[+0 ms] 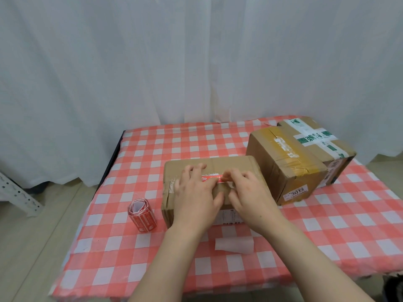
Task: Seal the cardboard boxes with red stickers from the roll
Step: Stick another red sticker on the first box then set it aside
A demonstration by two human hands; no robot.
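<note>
A brown cardboard box lies in the middle of the checked table. A red sticker with white print lies across the seam on its top. My left hand rests flat on the box top, its fingers spread and touching the sticker's left part. My right hand presses on the sticker's right end with its fingertips; its thumb points left against the box's front edge. The roll of red stickers stands on the table left of the box.
A larger box wrapped in yellowish tape sits at the right, with another box bearing green and white tape behind it. A white strip of backing paper lies near the front. White curtain behind; floor at left.
</note>
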